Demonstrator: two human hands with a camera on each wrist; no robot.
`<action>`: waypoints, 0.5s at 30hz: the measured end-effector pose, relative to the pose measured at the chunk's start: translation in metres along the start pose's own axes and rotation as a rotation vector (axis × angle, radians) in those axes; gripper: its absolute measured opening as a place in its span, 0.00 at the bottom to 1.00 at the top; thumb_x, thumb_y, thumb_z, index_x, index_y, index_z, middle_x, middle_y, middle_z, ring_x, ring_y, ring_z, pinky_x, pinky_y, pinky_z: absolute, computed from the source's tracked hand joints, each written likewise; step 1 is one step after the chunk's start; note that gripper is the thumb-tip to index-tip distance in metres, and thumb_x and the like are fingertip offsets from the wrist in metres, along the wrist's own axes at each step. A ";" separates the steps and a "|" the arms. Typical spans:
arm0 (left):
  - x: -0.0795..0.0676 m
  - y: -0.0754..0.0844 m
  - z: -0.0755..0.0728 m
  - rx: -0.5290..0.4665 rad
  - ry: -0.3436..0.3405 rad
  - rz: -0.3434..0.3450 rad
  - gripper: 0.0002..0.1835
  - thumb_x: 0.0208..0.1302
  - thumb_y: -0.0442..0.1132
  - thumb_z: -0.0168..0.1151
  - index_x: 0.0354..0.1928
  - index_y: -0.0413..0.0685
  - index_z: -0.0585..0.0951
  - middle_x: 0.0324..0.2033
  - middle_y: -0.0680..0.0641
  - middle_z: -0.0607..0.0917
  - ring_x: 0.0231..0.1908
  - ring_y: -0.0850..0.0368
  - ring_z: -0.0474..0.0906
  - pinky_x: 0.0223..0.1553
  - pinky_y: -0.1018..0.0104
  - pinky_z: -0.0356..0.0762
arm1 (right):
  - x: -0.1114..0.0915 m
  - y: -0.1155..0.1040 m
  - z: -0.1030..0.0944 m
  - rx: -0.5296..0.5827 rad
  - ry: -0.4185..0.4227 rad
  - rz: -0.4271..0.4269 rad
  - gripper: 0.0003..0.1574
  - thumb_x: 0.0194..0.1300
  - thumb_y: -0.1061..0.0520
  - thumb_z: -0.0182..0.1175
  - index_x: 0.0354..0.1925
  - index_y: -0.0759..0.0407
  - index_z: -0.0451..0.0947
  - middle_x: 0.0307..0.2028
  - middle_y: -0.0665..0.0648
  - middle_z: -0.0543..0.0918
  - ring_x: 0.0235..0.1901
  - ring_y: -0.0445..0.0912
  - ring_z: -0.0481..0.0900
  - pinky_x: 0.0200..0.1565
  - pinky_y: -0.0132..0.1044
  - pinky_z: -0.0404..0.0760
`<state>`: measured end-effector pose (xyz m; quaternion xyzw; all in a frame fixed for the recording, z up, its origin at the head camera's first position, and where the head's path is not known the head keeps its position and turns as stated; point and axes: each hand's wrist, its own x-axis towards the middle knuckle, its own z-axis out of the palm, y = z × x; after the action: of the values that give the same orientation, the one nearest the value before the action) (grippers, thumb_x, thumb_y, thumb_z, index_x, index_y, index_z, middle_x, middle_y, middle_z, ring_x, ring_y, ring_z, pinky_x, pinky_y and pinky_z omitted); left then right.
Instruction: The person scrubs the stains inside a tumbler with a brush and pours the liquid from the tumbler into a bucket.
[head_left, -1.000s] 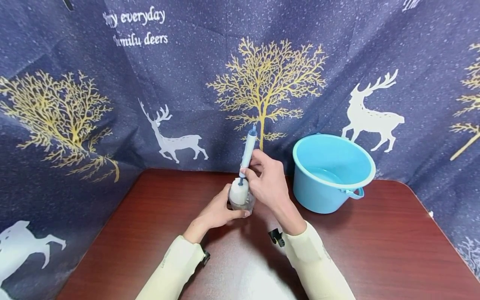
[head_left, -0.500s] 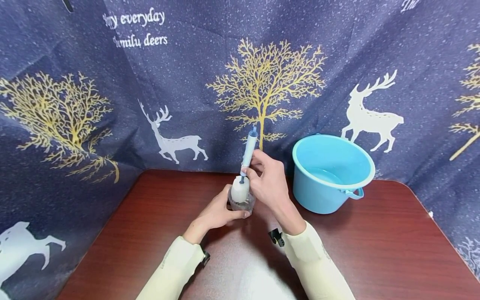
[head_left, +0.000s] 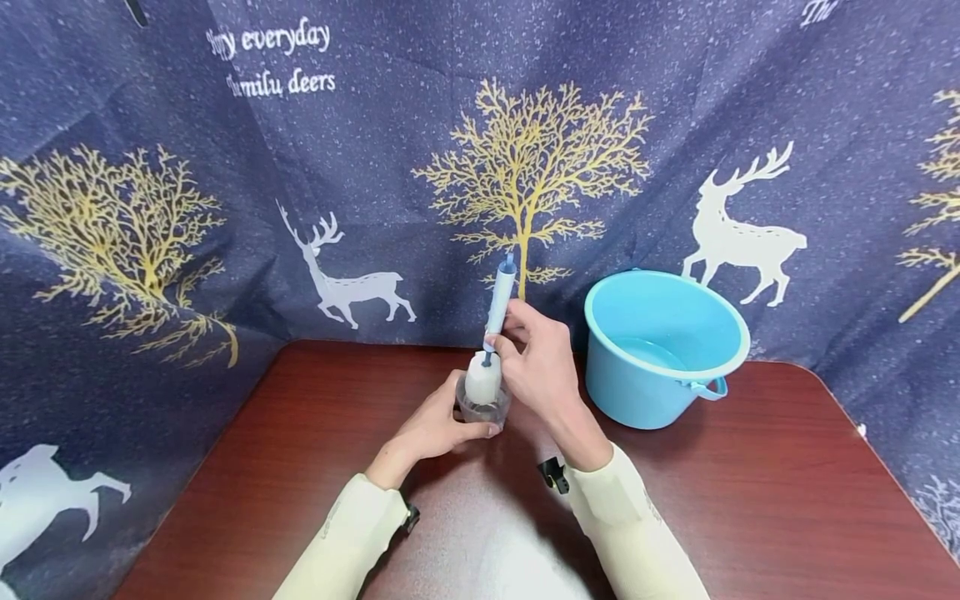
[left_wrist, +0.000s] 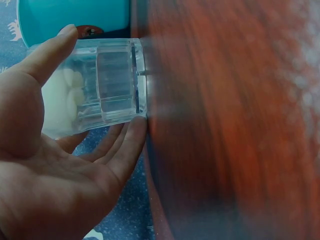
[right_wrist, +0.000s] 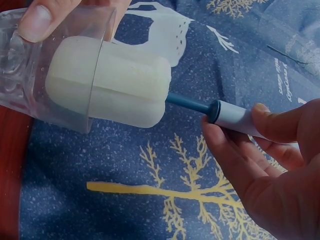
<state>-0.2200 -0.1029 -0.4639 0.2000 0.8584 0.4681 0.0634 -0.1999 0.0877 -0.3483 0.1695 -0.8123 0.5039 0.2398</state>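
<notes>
A clear cup (head_left: 483, 414) stands upright on the table, gripped by my left hand (head_left: 435, 423) with thumb and fingers around its lower side. Inside it is the white sponge head of a cup brush (head_left: 482, 385), its upper part sticking out above the rim. My right hand (head_left: 543, 362) pinches the brush's pale blue handle (right_wrist: 235, 117) low down, near the dark blue stem. The handle rises with a slight tilt to the right. In the left wrist view, the sponge's lower end sits above the thick base of the cup (left_wrist: 117, 82).
A light blue bucket (head_left: 667, 400) stands right of my right hand, near the back of the dark red wooden table (head_left: 315, 442). Behind the table hangs a navy cloth (head_left: 390, 167) printed with deer and golden trees.
The brush has shifted slightly to the right within the cup, my right hand still on its handle. My left hand and the cup have stayed almost in place.
</notes>
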 end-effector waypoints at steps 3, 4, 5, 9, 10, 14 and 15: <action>0.000 0.000 0.000 0.007 -0.001 -0.001 0.44 0.57 0.48 0.84 0.70 0.49 0.68 0.57 0.49 0.82 0.55 0.54 0.81 0.58 0.53 0.78 | 0.000 0.001 0.000 -0.018 -0.001 -0.001 0.12 0.65 0.69 0.70 0.42 0.53 0.82 0.33 0.50 0.89 0.39 0.41 0.91 0.39 0.43 0.85; 0.000 0.000 0.000 0.009 -0.002 -0.001 0.44 0.57 0.48 0.84 0.70 0.49 0.68 0.57 0.49 0.82 0.55 0.54 0.80 0.58 0.53 0.78 | 0.000 0.001 0.000 -0.023 -0.001 -0.003 0.12 0.65 0.69 0.70 0.42 0.53 0.82 0.33 0.50 0.89 0.39 0.40 0.91 0.39 0.43 0.85; 0.000 0.000 -0.001 0.014 -0.001 0.000 0.44 0.57 0.48 0.84 0.70 0.49 0.68 0.57 0.49 0.82 0.55 0.54 0.81 0.58 0.53 0.78 | 0.000 0.001 0.000 -0.026 -0.002 -0.004 0.12 0.65 0.68 0.70 0.42 0.53 0.82 0.33 0.50 0.89 0.39 0.40 0.91 0.39 0.43 0.85; 0.000 0.001 -0.001 0.022 0.004 0.005 0.43 0.57 0.47 0.84 0.69 0.49 0.68 0.56 0.49 0.82 0.55 0.54 0.81 0.58 0.53 0.78 | 0.001 0.000 -0.001 -0.037 0.001 -0.014 0.13 0.65 0.69 0.70 0.43 0.53 0.83 0.32 0.50 0.89 0.37 0.40 0.90 0.37 0.42 0.84; 0.000 0.002 -0.001 0.020 0.004 0.005 0.43 0.57 0.47 0.83 0.69 0.49 0.68 0.56 0.49 0.82 0.54 0.55 0.81 0.57 0.53 0.78 | 0.001 0.000 -0.001 -0.039 0.002 -0.016 0.13 0.65 0.69 0.70 0.43 0.53 0.83 0.32 0.50 0.89 0.37 0.40 0.90 0.37 0.42 0.84; 0.000 0.002 -0.001 0.014 0.003 -0.002 0.43 0.57 0.48 0.83 0.69 0.49 0.68 0.57 0.49 0.82 0.54 0.55 0.81 0.57 0.54 0.78 | 0.000 0.000 -0.001 -0.046 0.005 -0.018 0.14 0.65 0.69 0.70 0.44 0.53 0.84 0.33 0.51 0.90 0.37 0.41 0.90 0.38 0.43 0.85; 0.000 0.002 -0.001 0.014 0.003 -0.001 0.44 0.57 0.48 0.83 0.70 0.49 0.68 0.57 0.48 0.82 0.55 0.55 0.81 0.57 0.54 0.78 | 0.000 0.000 -0.002 -0.047 0.005 -0.019 0.14 0.65 0.69 0.70 0.45 0.54 0.84 0.33 0.51 0.90 0.37 0.41 0.90 0.39 0.43 0.86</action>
<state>-0.2192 -0.1026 -0.4619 0.1991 0.8620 0.4623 0.0609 -0.1997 0.0890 -0.3474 0.1700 -0.8216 0.4829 0.2506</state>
